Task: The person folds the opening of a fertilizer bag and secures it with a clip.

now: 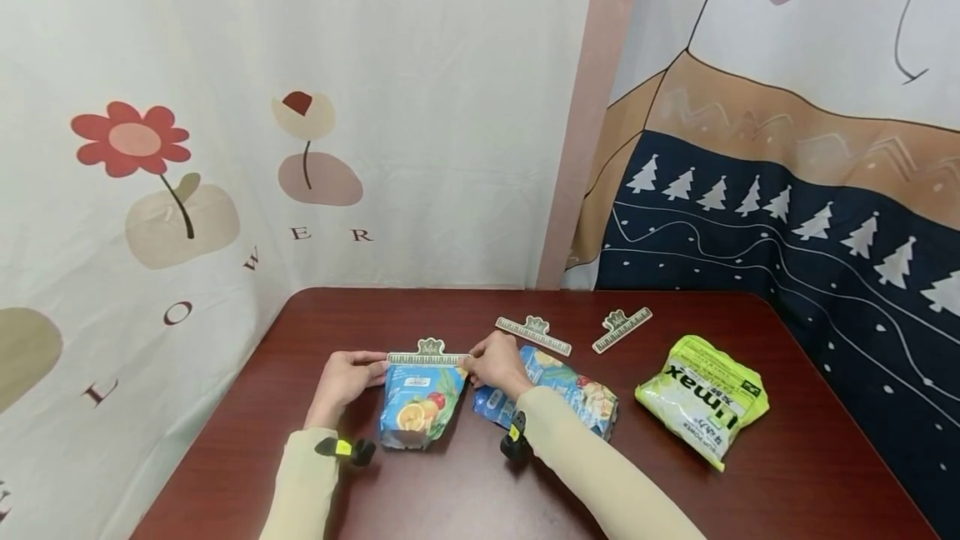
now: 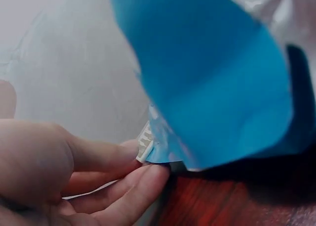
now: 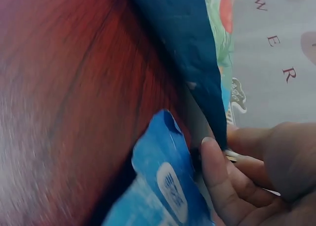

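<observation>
Blue snack bag [image 1: 417, 408] stands upright with the clip [image 1: 427, 354] across its top; left hand [image 1: 347, 377] and right hand [image 1: 496, 362] pinch the clip's ends. Looks mid-sealing, so next probably just press it fully closed.

The green snack bag [image 1: 702, 397] on the bench [image 1: 787, 473] carries the big word "limax" in black letters, with smaller print beside it that is too small to read. On the flower curtain [image 1: 225, 148] behind the bench the scattered brown letters "L", "O", "W", "E", "R" stand in a curved line; in the right wrist view "W", "E", "R" show again on it. The print on the blue fruit pouch [image 1: 417, 407] cannot be read.
</observation>
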Demonstrator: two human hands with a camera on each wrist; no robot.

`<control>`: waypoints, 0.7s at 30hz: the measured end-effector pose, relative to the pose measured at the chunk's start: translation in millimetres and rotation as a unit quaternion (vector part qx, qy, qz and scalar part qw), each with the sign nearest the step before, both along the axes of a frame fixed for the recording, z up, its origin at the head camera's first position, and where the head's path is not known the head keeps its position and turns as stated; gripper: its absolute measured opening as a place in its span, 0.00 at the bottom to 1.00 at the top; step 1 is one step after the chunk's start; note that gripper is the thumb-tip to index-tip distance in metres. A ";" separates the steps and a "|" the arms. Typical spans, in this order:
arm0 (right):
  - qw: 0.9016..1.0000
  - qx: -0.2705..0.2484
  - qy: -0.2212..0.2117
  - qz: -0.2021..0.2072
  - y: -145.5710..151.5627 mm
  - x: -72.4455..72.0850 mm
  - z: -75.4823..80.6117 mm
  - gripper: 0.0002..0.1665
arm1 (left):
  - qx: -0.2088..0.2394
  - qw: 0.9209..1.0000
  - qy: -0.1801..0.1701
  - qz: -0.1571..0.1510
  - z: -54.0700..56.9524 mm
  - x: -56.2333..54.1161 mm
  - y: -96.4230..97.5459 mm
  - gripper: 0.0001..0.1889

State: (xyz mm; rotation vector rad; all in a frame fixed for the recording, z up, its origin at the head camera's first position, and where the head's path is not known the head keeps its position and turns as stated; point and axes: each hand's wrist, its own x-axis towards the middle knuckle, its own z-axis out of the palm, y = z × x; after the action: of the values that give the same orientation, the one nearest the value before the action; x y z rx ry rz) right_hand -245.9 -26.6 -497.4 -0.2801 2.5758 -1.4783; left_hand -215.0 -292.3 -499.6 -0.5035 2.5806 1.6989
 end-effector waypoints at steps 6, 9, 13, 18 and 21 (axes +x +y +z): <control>0.994 0.091 0.047 0.047 3.5 -1.0 6.1 0.09 | -0.016 0.999 -0.014 -0.024 5.9 2.1 2.0 0.16; 0.989 0.118 0.047 0.075 7.9 -0.5 13.0 0.16 | -0.030 0.999 -0.011 -0.035 11.9 3.4 5.7 0.18; 0.982 0.138 0.051 0.123 15.7 -0.5 23.2 0.24 | -0.085 0.996 0.006 -0.026 24.0 8.9 11.5 0.21; 0.974 0.146 0.048 0.168 32.3 -3.6 34.2 0.28 | -0.127 0.991 0.052 0.001 41.7 19.2 26.5 0.25; 0.973 0.145 0.031 0.177 45.4 -5.5 42.0 0.32 | -0.128 0.988 0.085 0.007 50.9 26.0 40.1 0.27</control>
State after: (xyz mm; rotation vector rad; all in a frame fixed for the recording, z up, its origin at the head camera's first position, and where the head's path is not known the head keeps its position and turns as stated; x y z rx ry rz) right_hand -251.4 18.8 -455.4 -0.7104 2.5697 -0.9729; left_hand -189.1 -252.2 -448.7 -0.3962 2.9452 1.4807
